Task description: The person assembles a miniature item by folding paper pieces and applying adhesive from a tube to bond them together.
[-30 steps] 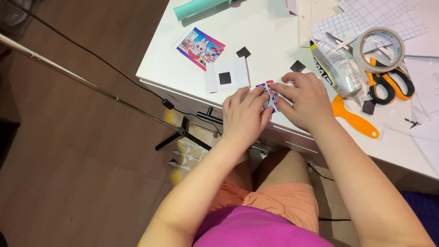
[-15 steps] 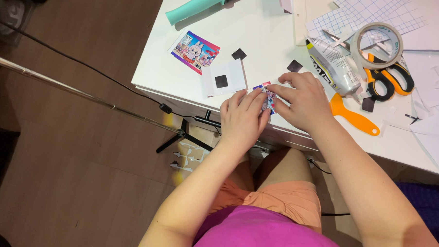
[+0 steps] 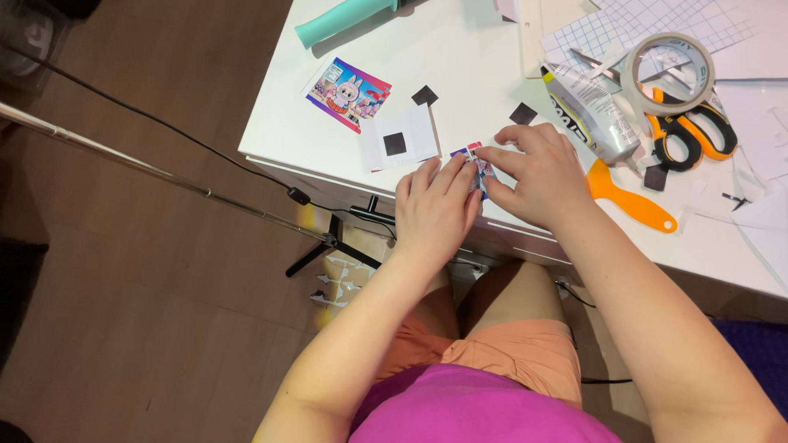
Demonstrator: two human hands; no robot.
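Glossy printed card (image 3: 473, 167) pinched betw. both hands; glossy plastic orange scraper (image 3: 630, 199) just right of right hand (image 3: 539, 178); smooth matt white tabletop (image 3: 469, 58).

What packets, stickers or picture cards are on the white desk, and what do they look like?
Colourful rectangular picture card: near the desk's left edge, cartoon bunny on pink, blue and purple.
Small colourful card: at the front edge, pinched between the left hand and right hand; mostly hidden.
Clear glue tube with printed label: lying beside the tape roll, yellow end, dark print.
White card with a black square: right of the bunny card.
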